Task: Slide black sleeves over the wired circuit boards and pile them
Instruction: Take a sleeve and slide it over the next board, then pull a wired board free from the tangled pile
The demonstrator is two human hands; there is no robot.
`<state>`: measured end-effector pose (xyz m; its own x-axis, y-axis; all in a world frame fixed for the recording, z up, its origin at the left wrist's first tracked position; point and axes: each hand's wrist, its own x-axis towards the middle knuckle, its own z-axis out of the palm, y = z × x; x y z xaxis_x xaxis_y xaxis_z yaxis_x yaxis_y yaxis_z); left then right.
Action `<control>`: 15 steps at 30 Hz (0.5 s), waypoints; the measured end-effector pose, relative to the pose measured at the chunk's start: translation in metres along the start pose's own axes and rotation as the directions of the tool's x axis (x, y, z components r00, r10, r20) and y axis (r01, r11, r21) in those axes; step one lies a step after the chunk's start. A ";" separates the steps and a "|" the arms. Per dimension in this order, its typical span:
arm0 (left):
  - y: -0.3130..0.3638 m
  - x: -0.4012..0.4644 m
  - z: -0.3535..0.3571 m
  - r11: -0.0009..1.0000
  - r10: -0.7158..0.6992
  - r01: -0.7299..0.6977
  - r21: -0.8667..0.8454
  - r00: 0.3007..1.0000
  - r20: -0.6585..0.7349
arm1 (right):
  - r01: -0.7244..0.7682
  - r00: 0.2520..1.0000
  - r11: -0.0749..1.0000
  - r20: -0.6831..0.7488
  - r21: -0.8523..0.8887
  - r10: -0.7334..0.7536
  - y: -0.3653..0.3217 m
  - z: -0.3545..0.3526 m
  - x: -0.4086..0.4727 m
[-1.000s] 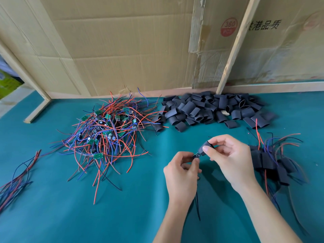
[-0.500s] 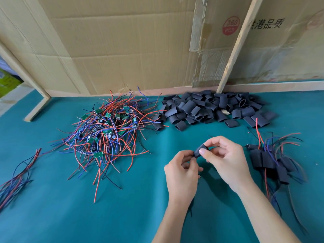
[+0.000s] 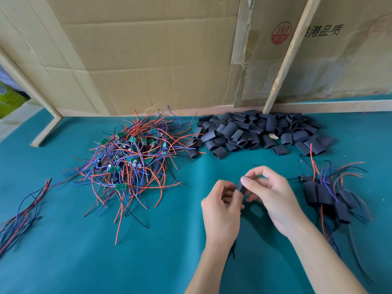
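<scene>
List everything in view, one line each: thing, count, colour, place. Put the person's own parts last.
Unsleeved wired circuit boards: a tangled heap, green boards with red, blue and black wires, left of centre.
Empty sleeves: a large pile, black, far centre-right against the cardboard.
Sleeved boards: a small pile, black with wires, right.
Loose wires: one bundle, red, blue, black, far left edge.
Table: one, teal.
Cardboard sheets: tan, behind the table.
Wooden slats: pale, leaning against the cardboard.
Held sleeve: one, black, between both hands.
Left hand: pinching.
Right hand: pinching.
</scene>
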<state>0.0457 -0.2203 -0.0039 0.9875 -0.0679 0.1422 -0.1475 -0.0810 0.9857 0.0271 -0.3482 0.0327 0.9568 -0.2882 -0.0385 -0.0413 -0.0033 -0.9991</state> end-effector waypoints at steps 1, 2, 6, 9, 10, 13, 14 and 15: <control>0.001 -0.001 0.000 1.000 0.001 -0.001 -0.006 1.000 0.012 | -0.005 0.999 0.999 -0.040 0.049 0.007 -0.003 -0.001 -0.001; 0.003 -0.002 0.000 1.000 -0.006 0.007 -0.019 1.000 0.024 | 0.007 0.993 0.995 -0.116 0.098 0.004 -0.007 -0.004 -0.001; 0.006 -0.004 0.001 0.995 -0.048 0.051 -0.091 0.998 0.034 | 0.115 0.869 0.981 -0.462 -0.154 -0.175 -0.032 -0.058 -0.013; 0.004 -0.003 0.001 0.994 -0.056 0.058 -0.090 0.998 0.027 | -0.123 0.869 0.714 -0.422 -0.689 -0.257 -0.059 -0.102 -0.020; 0.004 -0.002 0.001 0.994 -0.059 0.062 -0.091 0.998 0.031 | -0.153 0.860 0.602 -0.405 -0.784 -0.309 -0.066 -0.107 -0.018; 0.006 -0.002 0.001 0.994 -0.050 0.051 -0.101 0.999 0.017 | -0.006 0.846 0.588 -0.317 -0.809 -0.429 -0.094 -0.074 -0.009; 0.007 -0.002 0.002 0.993 -0.049 0.049 -0.103 0.999 0.009 | 0.077 0.872 0.620 -0.248 -0.781 -0.422 -0.099 -0.051 -0.001; 0.006 -0.002 0.003 0.994 -0.040 0.040 -0.102 0.999 0.003 | 0.157 0.917 0.632 -0.126 -0.759 -0.380 -0.101 -0.025 0.006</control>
<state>0.0426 -0.2233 0.0017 0.9924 -0.0674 0.1029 -0.1019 0.0181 0.9946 0.0301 -0.3732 0.1340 0.8564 -0.3834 0.3458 -0.0938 -0.7742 -0.6260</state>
